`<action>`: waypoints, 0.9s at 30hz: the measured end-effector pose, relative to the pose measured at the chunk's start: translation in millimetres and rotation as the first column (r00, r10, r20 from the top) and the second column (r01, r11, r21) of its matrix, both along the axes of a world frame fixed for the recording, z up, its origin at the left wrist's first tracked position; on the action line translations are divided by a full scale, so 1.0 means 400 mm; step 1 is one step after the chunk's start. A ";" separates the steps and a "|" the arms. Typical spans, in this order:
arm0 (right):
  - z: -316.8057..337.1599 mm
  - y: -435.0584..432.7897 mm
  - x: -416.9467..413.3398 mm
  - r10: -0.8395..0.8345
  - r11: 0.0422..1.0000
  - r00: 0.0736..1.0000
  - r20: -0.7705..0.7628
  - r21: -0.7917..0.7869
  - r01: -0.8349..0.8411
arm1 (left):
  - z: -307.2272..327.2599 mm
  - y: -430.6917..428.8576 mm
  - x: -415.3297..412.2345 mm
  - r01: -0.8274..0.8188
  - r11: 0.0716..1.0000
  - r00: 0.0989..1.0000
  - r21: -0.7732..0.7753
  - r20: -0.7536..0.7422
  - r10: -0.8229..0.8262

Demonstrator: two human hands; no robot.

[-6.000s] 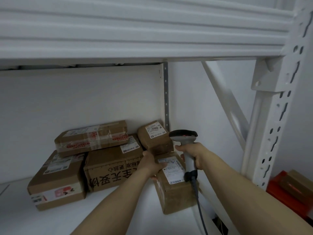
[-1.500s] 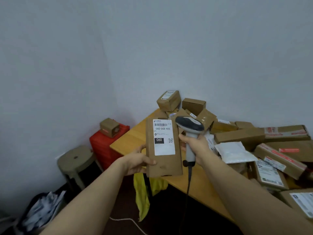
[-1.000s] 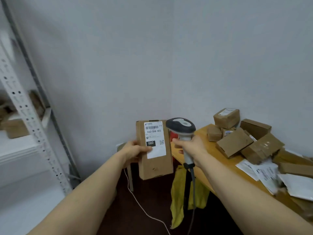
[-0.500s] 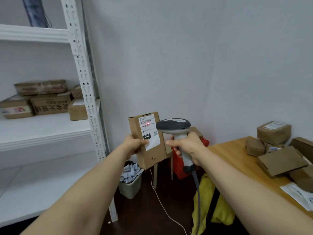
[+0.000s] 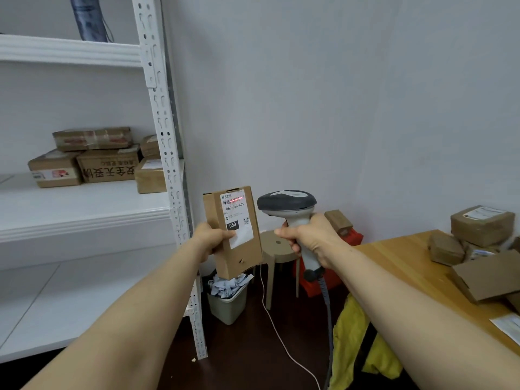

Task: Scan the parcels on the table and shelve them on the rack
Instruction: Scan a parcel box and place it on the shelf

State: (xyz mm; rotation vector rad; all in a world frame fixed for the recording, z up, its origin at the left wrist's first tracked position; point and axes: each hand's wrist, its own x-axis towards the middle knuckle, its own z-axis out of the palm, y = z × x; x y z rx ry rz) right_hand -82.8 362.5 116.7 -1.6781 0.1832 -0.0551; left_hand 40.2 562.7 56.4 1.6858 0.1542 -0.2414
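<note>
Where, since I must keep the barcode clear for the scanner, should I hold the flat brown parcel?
Take the parcel by its lower left edge, coming from the left: thumb on the front below the barcode, fingers behind. It is thin, flat and upright, so a pinch across its thickness should hold, and the scanner's red line falls near the top. The left hand holds it so.
</note>
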 end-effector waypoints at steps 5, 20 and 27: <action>0.000 0.024 0.016 -0.004 1.000 1.000 -0.003 -0.010 0.004 | -0.006 0.034 0.012 -0.035 0.999 0.999 0.035 0.004 0.035; 0.002 0.092 0.066 0.067 0.998 0.998 -0.015 -0.014 -0.067 | -0.006 0.125 0.041 -0.090 0.995 0.996 0.053 -0.007 0.090; -0.005 0.129 0.088 0.108 0.994 0.994 -0.019 -0.018 -0.108 | -0.011 0.175 0.040 -0.116 0.991 0.993 0.059 -0.020 0.118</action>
